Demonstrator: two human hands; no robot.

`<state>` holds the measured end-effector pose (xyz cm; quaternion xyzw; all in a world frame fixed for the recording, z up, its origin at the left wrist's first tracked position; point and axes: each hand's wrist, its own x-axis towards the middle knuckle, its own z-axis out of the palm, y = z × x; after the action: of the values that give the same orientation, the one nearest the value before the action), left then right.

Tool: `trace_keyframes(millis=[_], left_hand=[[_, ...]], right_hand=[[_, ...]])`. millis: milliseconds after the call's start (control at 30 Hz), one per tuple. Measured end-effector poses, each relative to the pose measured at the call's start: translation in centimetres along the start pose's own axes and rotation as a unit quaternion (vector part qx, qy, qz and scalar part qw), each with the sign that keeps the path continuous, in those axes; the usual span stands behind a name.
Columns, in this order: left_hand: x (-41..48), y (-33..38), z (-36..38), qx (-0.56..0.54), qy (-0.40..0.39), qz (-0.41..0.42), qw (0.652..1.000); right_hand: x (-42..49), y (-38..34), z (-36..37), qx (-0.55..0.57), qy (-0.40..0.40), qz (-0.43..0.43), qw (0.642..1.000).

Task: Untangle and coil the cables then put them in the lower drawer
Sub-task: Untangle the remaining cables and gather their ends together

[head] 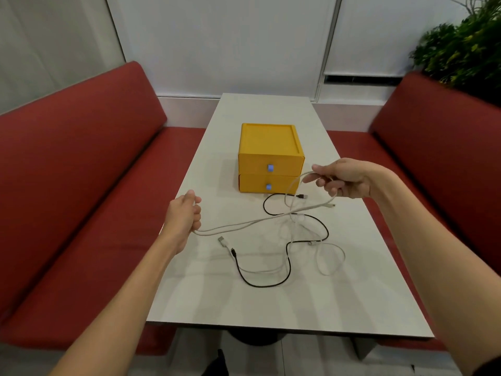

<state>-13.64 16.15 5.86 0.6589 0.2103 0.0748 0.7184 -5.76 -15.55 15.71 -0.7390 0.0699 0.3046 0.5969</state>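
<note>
A white cable (pixel 244 225) hangs in the air at mid-frame, doubled into two strands that run from the left hand (pixel 184 215), left of centre, up and rightward to the right hand (pixel 344 180). The left hand's fingers are curled around the bend of that cable in a fist. The right hand pinches the other stretch between thumb and curled fingers; from there a loop drops in front of the yellow drawer unit (pixel 271 147), and one plug end sticks out just below the right hand.

Below the held strands, a black cable (pixel 290 264) lies on the white table (pixel 244 308) in loose winding curves, one plug near the foot of the drawer unit, the other at lower centre. A second white cable (pixel 325 273) also rests on the table, crossing the black one in several places and forming a loop at the right; how far the two are knotted I cannot tell.

The drawer unit stands at the centre of the table, beyond the cables. Its lower drawer (pixel 254 184) and the one above are both closed, each with a small blue pull.

Red padded benches flank the table at left (pixel 81 172) and right (pixel 433 137). A green plant (pixel 466 50) fills the upper right corner.
</note>
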Motion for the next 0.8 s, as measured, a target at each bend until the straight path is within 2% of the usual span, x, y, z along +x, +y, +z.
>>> trace_keyframes(millis=[200,367,467,567,633,700,800], left_hand=[[1.6,-0.5,0.3,0.067,-0.013,0.006,0.998],[2.6,-1.3,0.3,0.11,-0.013,-0.009,0.994],[2.7,-2.2,-0.1,0.117,-0.013,-0.014,0.993],[2.8,-2.9,-0.4,0.13,-0.015,-0.012,0.991],[2.8,-3.3,-0.6,0.155,-0.007,-0.006,0.988],[2.8,-3.7,-1.1,0.171,0.004,-0.007,0.985],[2.9,-4.1,-1.6,0.147,0.013,-0.02,0.989]], right_hand=[[-0.7,-0.8,-0.2,-0.073,-0.001,-0.018,0.997],[-1.0,-1.4,-0.7,-0.075,0.037,-0.044,0.995],[-1.3,-1.5,-1.3,-0.126,0.065,-0.039,0.989],[-2.0,-1.7,-1.5,-0.135,0.041,-0.039,0.989],[-2.4,-2.1,-1.3,-0.124,0.025,-0.057,0.99],[-2.5,-2.4,-1.2,-0.065,0.008,-0.085,0.994],[-2.5,-2.4,-1.5,0.012,-0.025,-0.112,0.993]])
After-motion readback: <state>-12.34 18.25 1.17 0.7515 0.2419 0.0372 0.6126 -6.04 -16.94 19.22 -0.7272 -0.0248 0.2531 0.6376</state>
